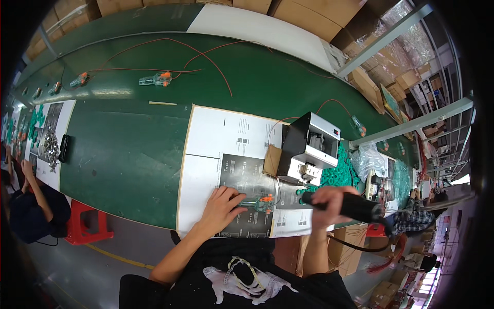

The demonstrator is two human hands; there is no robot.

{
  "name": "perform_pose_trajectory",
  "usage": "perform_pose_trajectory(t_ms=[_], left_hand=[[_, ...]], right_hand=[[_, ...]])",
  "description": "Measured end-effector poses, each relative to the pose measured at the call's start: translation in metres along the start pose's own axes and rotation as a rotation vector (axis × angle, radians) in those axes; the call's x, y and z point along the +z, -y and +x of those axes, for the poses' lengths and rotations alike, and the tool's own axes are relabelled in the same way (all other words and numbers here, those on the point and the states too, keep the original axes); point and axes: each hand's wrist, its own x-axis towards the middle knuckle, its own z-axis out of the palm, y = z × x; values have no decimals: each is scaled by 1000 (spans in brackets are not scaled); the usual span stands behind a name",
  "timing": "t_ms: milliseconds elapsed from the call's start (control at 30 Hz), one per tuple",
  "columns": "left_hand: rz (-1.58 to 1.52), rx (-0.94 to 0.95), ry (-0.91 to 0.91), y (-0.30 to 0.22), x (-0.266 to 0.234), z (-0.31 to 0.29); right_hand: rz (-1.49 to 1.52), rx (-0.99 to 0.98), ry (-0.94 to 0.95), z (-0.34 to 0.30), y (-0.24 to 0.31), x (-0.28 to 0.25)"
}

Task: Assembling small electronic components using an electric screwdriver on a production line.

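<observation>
On the printed board in front of me lies a small translucent teal plastic housing [251,203] with orange parts at its right end. My left hand [220,207] grips its left end between thumb and fingers. Wrapped in my right hand [329,202] is a black electric screwdriver [360,208], its tip pointing left beside the housing and its cord trailing below. The right hand is slightly blurred. Just beyond the tool stands a black and silver screw feeder [310,149], with a brown cardboard piece [271,160] against its left side.
Green ring-shaped parts [340,172] are heaped right of the feeder, near a clear plastic bag [368,158]. Similar housings with red wires, one a clear-and-orange housing [156,79], lie along the far green bench [123,154]. Co-workers sit left and right. A red stool [87,224] stands left.
</observation>
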Motion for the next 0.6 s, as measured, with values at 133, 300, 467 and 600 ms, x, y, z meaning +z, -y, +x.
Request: perform_pose_trajectory(t_ms=[133, 300, 467, 600], left_hand=[[19, 23, 49, -6, 5, 10], [9, 59, 24, -4, 10, 14], [-38, 73, -21, 2, 14, 12], [-58, 82, -27, 4, 14, 13]], right_hand=[[-68, -40, -115, 39, 5, -7], [-182, -3, -79, 44, -20, -9], [-229, 136, 50, 36, -16, -6], [81, 100, 222, -2, -4, 6]])
